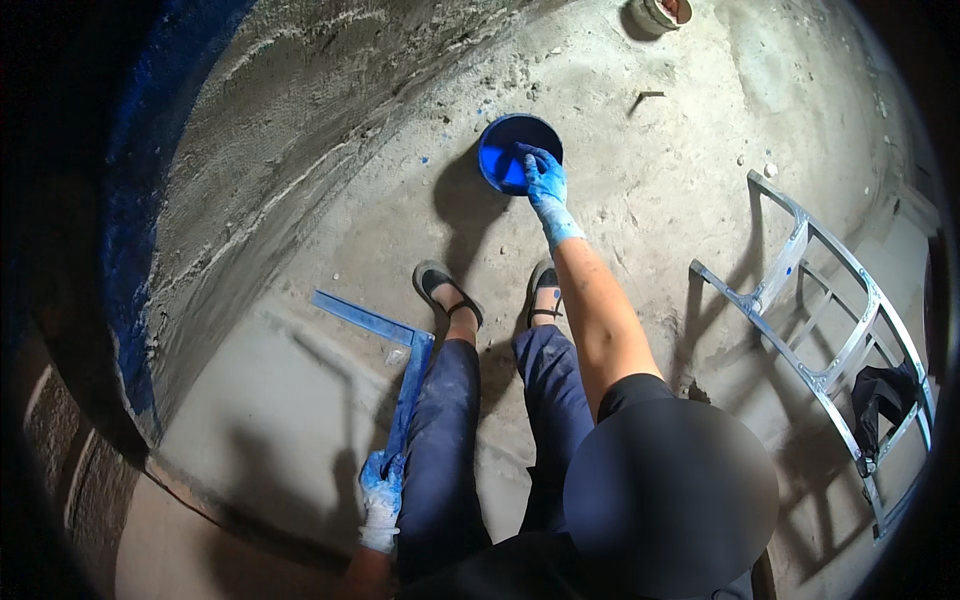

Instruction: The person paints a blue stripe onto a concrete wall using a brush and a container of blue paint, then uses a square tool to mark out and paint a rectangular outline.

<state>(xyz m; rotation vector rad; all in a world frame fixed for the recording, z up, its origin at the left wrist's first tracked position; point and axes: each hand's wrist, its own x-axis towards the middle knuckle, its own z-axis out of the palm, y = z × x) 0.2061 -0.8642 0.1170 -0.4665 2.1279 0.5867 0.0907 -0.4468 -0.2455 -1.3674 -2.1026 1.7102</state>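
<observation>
My left hand (381,492), in a blue-stained white glove, is closed round one end of a blue-smeared L-shaped bar (408,390). The bar runs along my left leg, and its other arm points out to the left. Farther ahead, my right hand (545,180) reaches over the rim of a round bucket (516,128). Bright blue matter (500,162) lies inside that bucket. The right glove is also smeared blue. Its fingers are drawn together at the bucket's mouth, and whatever is between them is too small to tell.
A metal ladder (868,310) lies on the right, with a dark cloth (882,400) hanging on it. Another bucket (660,14) stands at the far edge. A small bent piece (646,97) and crumbs lie on the concrete floor. A rough wall (290,110), partly blue, rises on the left.
</observation>
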